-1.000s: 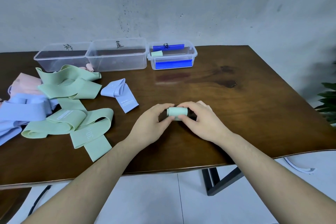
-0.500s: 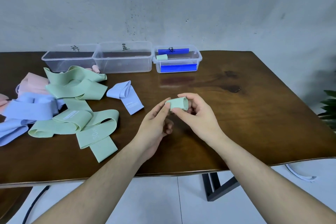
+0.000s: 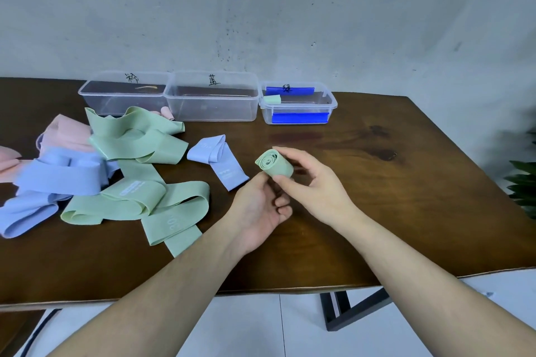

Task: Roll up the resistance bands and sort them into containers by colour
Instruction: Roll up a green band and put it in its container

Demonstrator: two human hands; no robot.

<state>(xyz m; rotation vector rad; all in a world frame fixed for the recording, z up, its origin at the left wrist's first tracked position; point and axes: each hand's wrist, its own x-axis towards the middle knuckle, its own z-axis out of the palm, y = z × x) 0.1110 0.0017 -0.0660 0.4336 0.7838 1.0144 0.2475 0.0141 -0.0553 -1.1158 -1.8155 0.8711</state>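
Plant [image 3: 523, 185] cut off at right edge

Soft, even light falls on the dark table [image 3: 377, 211], shadows faint, while wide-angle distortion bows its edges and details stay slightly soft.

Dark wooden worktop [image 3: 391, 211] bare btwn hands & small clear plastic tub w/ blue clips [image 3: 298, 103], straight path. Left side blocked: loose green, blue & pink elastic bands [image 3: 130, 171].
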